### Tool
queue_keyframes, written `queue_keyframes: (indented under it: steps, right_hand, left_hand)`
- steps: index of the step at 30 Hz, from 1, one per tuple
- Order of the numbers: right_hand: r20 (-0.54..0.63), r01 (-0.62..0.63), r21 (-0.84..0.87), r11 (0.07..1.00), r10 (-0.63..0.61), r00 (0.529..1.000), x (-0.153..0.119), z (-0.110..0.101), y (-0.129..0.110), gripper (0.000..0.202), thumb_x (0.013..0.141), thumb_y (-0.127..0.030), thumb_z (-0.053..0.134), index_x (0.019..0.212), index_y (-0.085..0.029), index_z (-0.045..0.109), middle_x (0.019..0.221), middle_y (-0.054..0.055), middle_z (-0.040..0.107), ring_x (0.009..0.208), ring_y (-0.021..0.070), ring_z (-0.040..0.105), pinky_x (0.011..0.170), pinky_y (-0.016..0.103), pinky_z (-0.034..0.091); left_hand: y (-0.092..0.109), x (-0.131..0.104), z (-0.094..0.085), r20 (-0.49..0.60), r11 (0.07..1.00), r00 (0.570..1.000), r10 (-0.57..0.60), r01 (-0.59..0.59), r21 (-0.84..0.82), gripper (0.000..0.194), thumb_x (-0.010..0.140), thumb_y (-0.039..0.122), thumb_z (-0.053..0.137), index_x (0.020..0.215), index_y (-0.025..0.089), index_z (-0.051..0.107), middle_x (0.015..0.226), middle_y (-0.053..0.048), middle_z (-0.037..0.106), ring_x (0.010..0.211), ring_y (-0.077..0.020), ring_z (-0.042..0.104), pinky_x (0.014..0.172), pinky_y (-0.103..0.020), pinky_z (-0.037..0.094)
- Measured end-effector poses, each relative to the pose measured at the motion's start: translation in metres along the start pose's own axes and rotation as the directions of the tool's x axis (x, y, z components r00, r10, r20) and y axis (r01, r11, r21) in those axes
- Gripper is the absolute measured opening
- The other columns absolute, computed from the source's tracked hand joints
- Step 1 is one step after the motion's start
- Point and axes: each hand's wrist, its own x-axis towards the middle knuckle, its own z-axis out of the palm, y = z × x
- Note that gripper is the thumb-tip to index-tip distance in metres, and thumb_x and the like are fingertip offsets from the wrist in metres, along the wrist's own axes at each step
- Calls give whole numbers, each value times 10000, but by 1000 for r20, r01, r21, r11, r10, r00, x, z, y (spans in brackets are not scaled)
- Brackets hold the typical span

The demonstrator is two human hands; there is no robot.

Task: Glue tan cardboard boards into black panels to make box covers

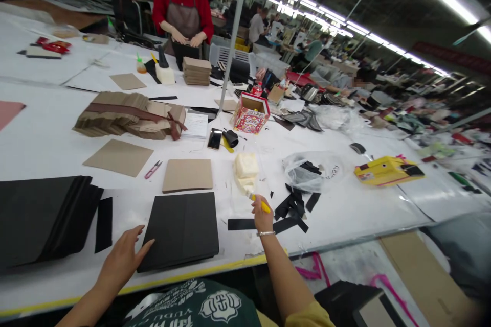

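My right hand (263,214) is closed around the yellow handle of a brush (261,203). The brush's tip meets the near side of a cream-coloured, glue-smeared container (245,167). My left hand (128,250), fingers apart, rests at the left edge of a black rectangular panel (182,230) lying near the table's front edge. Behind that panel lies a stack of brown board pieces (187,174). Black strips (293,204) are scattered to the right of my right hand, and one black strip (104,224) lies left of my left hand.
A tall stack of black sheets (38,214) stands at the left. Thread snips (153,169), a phone (214,139), tied brown boards (126,115), a patterned box (251,112), a plastic bag (307,171) and a yellow case (387,170) lie around. A person in red works across the table.
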Motion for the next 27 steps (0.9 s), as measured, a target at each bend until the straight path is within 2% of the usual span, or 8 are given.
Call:
queue_keyframes:
  steps: [3, 7, 11, 15, 18, 21, 24, 27]
  right_hand:
    - [27, -144, -19, 989, 145, 989, 40, -6, 13, 396, 840, -435, 356, 914, -140, 610, 649, 25, 617, 490, 114, 560, 504, 215, 454]
    - [116, -51, -137, 989, 67, 991, 70, 14, 20, 345, 792, -415, 411, 839, -168, 647, 686, 31, 650, 594, 142, 583, 581, 247, 465]
    - [215, 82, -139, 987, -51, 975, 65, 20, 24, 261, 734, -383, 504, 817, -195, 664, 805, 39, 669, 788, 177, 595, 772, 308, 449]
    - [252, 192, -108, 976, -160, 954, 51, 10, 30, 317, 735, -413, 513, 902, -187, 658, 899, 60, 659, 831, 190, 600, 782, 324, 457]
    - [140, -80, -1, 997, 80, 987, 52, 10, 30, 371, 732, -455, 508, 930, -167, 634, 839, 61, 663, 683, 169, 627, 656, 294, 498]
    - [55, -366, 70, 928, 363, 930, 57, 12, 29, 385, 729, -452, 497, 917, -135, 608, 668, 56, 649, 521, 161, 609, 532, 281, 496]
    - [-11, -429, 42, 902, 430, 903, 57, 7, 34, 308, 711, -412, 508, 805, -135, 606, 591, 64, 625, 463, 164, 583, 478, 282, 474]
    - [-50, -354, 20, 935, 355, 934, 53, 1, 30, 294, 719, -421, 498, 724, -146, 601, 557, 47, 600, 433, 143, 544, 465, 275, 452]
  left_hand:
    - [5, 4, -3, -23, 995, 997, 79, -81, -55, 488, 712, 512, 514, 1097, 216, 466, 995, -92, 558, 884, -257, 556, 857, -375, 416]
    - [18, 18, -8, -33, 990, 999, 41, -45, -130, 435, 715, 494, 530, 1067, 240, 501, 979, -82, 570, 902, -260, 551, 897, -379, 403]
    - [34, 43, -13, -28, 987, 996, 86, -89, -136, 357, 749, 443, 517, 1035, 230, 540, 1003, -81, 579, 974, -252, 526, 939, -374, 372]
    - [56, 68, -8, -6, 967, 973, 230, -229, -109, 291, 805, 360, 458, 1023, 200, 565, 1032, -92, 575, 1025, -232, 495, 957, -370, 346]
    - [75, 76, 3, 116, 928, 920, 373, -368, -64, 291, 837, 310, 405, 1053, 188, 558, 1068, -91, 562, 1029, -214, 482, 947, -362, 347]
    - [87, 73, 16, 305, 859, 815, 494, -512, -23, 314, 818, 289, 443, 1106, 199, 530, 1152, -90, 526, 1073, -228, 450, 932, -379, 344]
    - [89, 63, 24, 453, 808, 731, 510, -588, 39, 403, 754, 325, 547, 1138, 212, 503, 1225, -98, 481, 1117, -268, 411, 921, -418, 328]
    - [85, 53, 25, 505, 785, 703, 500, -614, 78, 487, 725, 342, 585, 1176, 202, 470, 1271, -109, 447, 1146, -279, 384, 933, -435, 303]
